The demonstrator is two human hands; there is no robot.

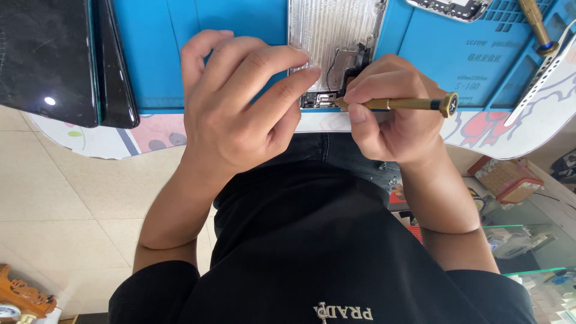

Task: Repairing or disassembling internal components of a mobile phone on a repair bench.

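The opened phone housing (336,42) lies on the blue repair mat (198,54) at 12 o'clock. The right hand (390,114) pinches a brass screwdriver (396,104), tip at the housing's lower edge. The left hand (240,102), fingers loosely curled, steadies that edge. Two dark phones (60,57) lie at 10 o'clock.

Bright, even daylight fills the sharp, wide-angle view, a small white glare spot sits on the glossy black rectangular glass panel (48,60), and the curved white counter edge (480,141) bows with lens distortion.
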